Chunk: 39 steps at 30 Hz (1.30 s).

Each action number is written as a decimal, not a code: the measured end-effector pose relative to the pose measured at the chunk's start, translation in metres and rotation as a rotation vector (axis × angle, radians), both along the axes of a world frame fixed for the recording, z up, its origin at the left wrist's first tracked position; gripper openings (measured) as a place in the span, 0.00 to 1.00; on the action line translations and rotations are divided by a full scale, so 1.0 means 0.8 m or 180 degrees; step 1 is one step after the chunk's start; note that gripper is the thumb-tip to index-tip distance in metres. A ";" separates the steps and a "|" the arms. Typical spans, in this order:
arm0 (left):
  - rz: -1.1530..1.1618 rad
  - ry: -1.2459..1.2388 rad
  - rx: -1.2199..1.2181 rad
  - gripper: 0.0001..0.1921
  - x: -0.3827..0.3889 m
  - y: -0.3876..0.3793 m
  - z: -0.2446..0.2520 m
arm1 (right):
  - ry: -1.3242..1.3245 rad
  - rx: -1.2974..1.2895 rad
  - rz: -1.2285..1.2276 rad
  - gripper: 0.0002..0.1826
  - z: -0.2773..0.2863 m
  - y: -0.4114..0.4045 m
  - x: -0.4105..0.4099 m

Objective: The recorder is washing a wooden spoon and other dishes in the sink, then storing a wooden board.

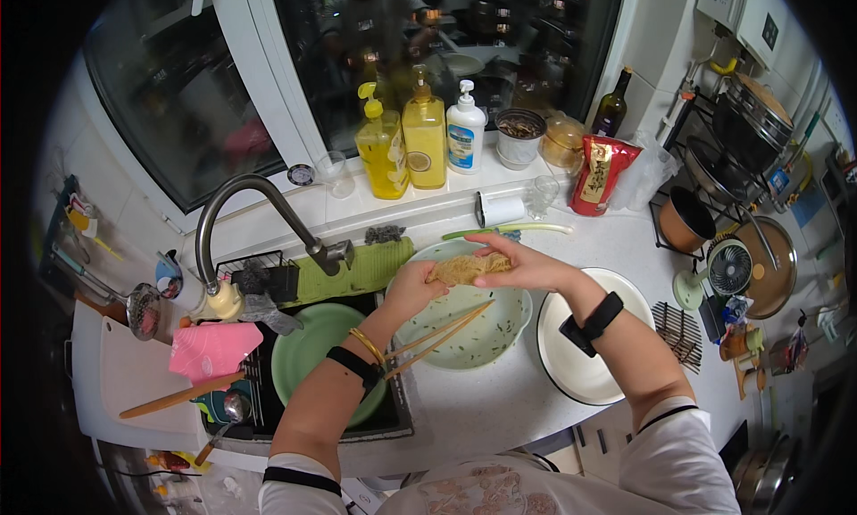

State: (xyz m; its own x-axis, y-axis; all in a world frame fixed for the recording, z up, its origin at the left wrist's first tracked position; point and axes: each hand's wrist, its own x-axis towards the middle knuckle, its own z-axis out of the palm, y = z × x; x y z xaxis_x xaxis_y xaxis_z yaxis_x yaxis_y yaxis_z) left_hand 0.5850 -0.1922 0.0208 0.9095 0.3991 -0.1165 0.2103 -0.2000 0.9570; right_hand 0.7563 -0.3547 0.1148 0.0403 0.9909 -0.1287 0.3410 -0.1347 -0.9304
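Note:
A fibrous, tan loofah-like scrubber (469, 269) is held between both hands above a large pale green bowl (462, 354). My left hand (415, 286) grips its left end. Around its right end, my right hand (519, 264) has thumb and fingers closed, the index finger raised over it. Green bits cling to the bowl's inside. A pair of wooden chopsticks (442, 334) rests across the bowl's lower left rim, partly hidden behind my left forearm. To the right, a white dish with a dark rim (562, 368) lies partly under my right forearm.
A green basin (301, 354) sits in the black sink (402, 408) beneath a curved faucet (254, 180). Behind the bowl lies a green onion (535, 227). Soap bottles (425, 140) and a red packet (599, 177) stand along the window side. Pans and a small green fan (728, 267) are at right.

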 end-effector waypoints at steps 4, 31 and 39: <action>-0.0027 -0.0068 0.0568 0.12 0.009 -0.017 -0.003 | -0.0167 0.0697 0.0137 0.31 -0.039 0.027 -0.027; -0.1155 0.1016 0.1351 0.29 -0.069 0.019 0.120 | -0.2479 -0.0482 0.0297 0.20 -0.080 0.026 -0.042; -0.0079 0.0380 -0.0094 0.40 -0.035 0.020 0.130 | 0.0226 0.0307 -0.0287 0.12 0.006 0.064 -0.009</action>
State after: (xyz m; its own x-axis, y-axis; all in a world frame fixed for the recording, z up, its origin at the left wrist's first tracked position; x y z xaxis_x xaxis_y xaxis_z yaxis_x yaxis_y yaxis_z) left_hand 0.5573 -0.1762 0.1246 0.8980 0.3712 -0.2360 0.3185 -0.1786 0.9310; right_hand 0.7488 -0.3036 0.1200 0.1237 0.9916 -0.0389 0.2644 -0.0707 -0.9618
